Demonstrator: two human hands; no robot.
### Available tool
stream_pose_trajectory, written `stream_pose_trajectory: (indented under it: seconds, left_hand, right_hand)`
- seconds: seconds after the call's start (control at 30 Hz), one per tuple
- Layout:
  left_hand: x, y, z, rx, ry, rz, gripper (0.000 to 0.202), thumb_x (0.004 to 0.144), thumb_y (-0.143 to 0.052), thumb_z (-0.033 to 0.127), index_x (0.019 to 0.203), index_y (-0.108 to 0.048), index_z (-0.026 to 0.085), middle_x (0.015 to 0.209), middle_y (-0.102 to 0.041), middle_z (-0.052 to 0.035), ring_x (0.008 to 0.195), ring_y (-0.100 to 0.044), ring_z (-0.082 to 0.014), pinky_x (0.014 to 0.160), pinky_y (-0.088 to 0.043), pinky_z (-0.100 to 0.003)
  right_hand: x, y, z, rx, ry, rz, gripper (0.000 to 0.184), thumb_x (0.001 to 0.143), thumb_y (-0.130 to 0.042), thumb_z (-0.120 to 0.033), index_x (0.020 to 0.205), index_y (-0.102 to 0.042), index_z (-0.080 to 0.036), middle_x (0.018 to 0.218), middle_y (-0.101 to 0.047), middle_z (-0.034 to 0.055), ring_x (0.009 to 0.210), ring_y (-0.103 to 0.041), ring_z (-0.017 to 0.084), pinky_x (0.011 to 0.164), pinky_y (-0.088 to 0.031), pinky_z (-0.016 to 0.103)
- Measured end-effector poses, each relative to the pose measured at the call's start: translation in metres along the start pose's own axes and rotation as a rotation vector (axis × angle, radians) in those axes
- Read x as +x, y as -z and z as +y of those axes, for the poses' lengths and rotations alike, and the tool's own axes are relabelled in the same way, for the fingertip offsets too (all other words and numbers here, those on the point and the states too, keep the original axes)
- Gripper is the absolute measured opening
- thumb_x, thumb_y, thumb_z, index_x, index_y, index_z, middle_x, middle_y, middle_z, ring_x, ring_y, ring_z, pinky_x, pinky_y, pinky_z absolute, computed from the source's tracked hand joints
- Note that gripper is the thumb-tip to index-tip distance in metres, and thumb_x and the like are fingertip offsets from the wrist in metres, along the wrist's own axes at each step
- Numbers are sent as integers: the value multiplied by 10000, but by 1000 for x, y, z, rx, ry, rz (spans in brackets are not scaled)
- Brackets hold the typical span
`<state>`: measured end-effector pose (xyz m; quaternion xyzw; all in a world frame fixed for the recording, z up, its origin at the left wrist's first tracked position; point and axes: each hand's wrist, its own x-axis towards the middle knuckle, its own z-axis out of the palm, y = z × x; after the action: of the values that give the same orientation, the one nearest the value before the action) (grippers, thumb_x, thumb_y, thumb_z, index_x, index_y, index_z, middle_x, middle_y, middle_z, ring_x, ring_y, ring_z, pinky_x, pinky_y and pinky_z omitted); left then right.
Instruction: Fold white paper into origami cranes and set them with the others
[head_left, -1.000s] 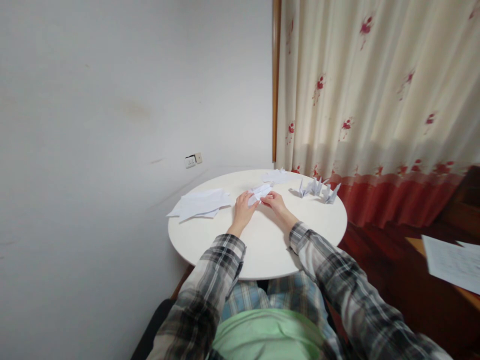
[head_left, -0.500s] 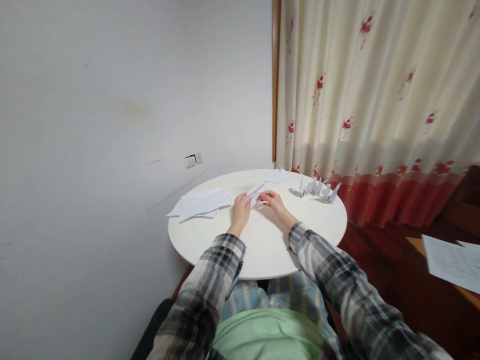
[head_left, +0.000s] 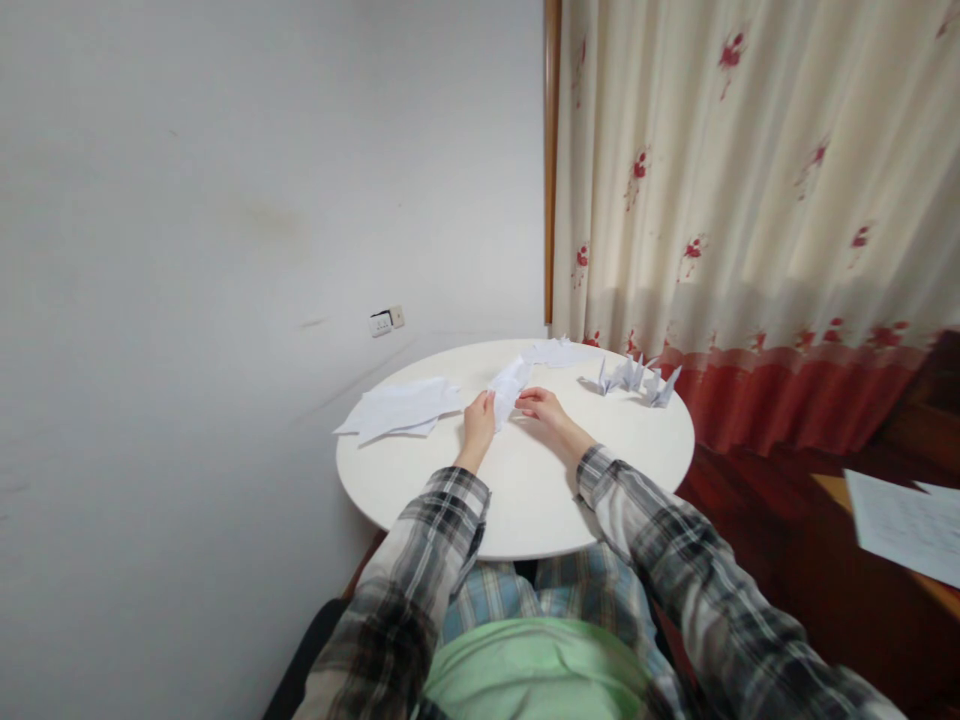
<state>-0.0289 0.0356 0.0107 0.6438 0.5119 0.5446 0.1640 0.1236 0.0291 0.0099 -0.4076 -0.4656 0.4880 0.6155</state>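
A folded piece of white paper (head_left: 510, 390) is held up over the middle of the round white table (head_left: 525, 500), its long side slanting away to the upper right. My left hand (head_left: 478, 422) pinches its left edge between thumb and fingers. On the other side, my right hand (head_left: 543, 406) has its fingers closed together at the paper's right edge; whether they grip it or only touch it is hard to make out. Several folded paper cranes (head_left: 634, 376) stand to the right of my right hand.
Loose white sheets (head_left: 405, 408) lie stacked at the table's left. More paper (head_left: 556, 352) rests at the far edge. Behind hangs a patterned curtain (head_left: 712, 200), with a wall socket (head_left: 381, 323) at left. Written sheets (head_left: 907, 520) lie on a wooden surface at right.
The paper has turned so that a broader face shows, and it reaches higher and lower between my hands. My left hand has shifted slightly down and left.
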Motion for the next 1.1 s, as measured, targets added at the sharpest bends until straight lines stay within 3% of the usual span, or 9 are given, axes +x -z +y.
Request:
stream_pose_trajectory:
  seconds: [0.23, 0.33, 0.43, 0.53, 0.67, 0.9, 1.0, 1.1]
  left_hand:
    - [3, -4, -6, -44, -15, 5, 104, 877, -533, 228, 889, -632, 198, 855, -720, -60, 819, -653, -199, 807, -514, -326]
    - [3, -2, -8, -50, -57, 99, 191, 838, -559, 150, 1008, -636, 191, 1038, -729, -101, 971, -676, -218, 949, -518, -380]
    - [1, 0, -6, 22, -149, 145, 211, 820, -609, 141, 1027, -635, 178, 1081, -715, -120, 1058, -655, -239, 1023, -489, -417]
    - [-3, 0, -1, 61, -233, 68, 205, 809, -698, 214, 1003, -640, 180, 1057, -718, -112, 1053, -654, -240, 1005, -493, -409]
    - [-8, -2, 3, 46, -244, -3, 273, 761, -774, 244, 992, -636, 199, 1026, -728, -72, 1016, -673, -216, 962, -509, -374]
    - [-7, -1, 5, 29, -173, -27, 64, 858, -650, 211, 922, -645, 211, 942, -748, -58, 926, -696, -195, 864, -516, -331]
    - [-7, -1, 3, 15, -149, -15, 105, 901, -574, 201, 961, -659, 216, 934, -753, -58, 882, -701, -189, 816, -521, -309]
    - [-7, 0, 1, 21, -181, -21, 184, 919, -527, 188, 1017, -681, 209, 1025, -766, -75, 932, -705, -197, 867, -527, -325]
  right_hand:
    - [-4, -2, -5, 12, -27, 7, 241, 527, -822, -239, 648, -617, -196, 609, -631, -25, 649, -606, 124, 701, -499, 282]
    - [-4, -2, -7, -4, -18, 72, 217, 544, -802, -219, 645, -612, -196, 611, -631, -27, 627, -596, 119, 695, -500, 284]
    - [-3, 0, -9, -23, -5, 156, 173, 570, -768, -188, 625, -604, -200, 620, -636, -25, 621, -591, 116, 672, -494, 274]
    - [-3, 2, -11, -49, 3, 200, 138, 583, -738, -175, 619, -608, -207, 623, -644, -20, 634, -600, 126, 647, -486, 267]
    - [-3, 2, -12, -59, 14, 191, 136, 578, -739, -183, 611, -609, -206, 601, -632, -24, 619, -592, 127, 630, -479, 267]
    - [-4, 0, -9, -66, 27, 81, 200, 536, -809, -204, 622, -629, -203, 571, -636, -28, 592, -584, 118, 636, -479, 265]
    - [-6, -1, -10, -65, 18, 58, 170, 545, -794, -196, 622, -643, -197, 565, -642, -24, 590, -580, 117, 625, -459, 259]
    - [-6, -3, -12, -59, 9, 39, 134, 550, -767, -192, 617, -652, -193, 558, -636, -25, 586, -575, 115, 616, -439, 256]
